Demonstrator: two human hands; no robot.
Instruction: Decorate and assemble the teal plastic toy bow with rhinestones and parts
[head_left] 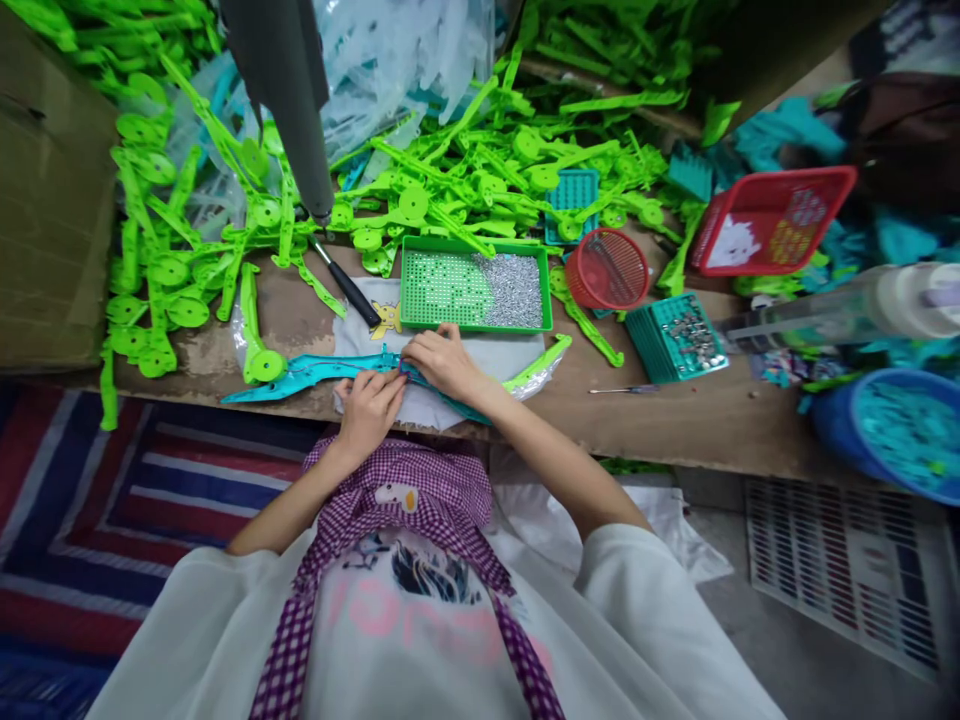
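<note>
A long, bow-shaped blue plastic part (306, 374) lies across a pale cloth (491, 352) at the table's front edge. My left hand (369, 408) is on its middle, fingers bent and closed against it. From the right, my right hand (442, 362) reaches in, its fingertips pinched on the same part close to the left fingertips. Anything small between the fingertips is too hidden to name. Just beyond my hands stands a green tray (407, 322) with many small silvery metal pieces (514, 290) heaped at its right end.
Bright green plastic parts (412, 203) pile up behind the tray. A black-handled tool (352, 290) lies left of it; a thin screwdriver (626, 388) lies to the right. Also there are a red basket (609, 270), teal trays (660, 345), a bottle (832, 312) and a blue tub (840, 440). A grey post (281, 100) hangs overhead.
</note>
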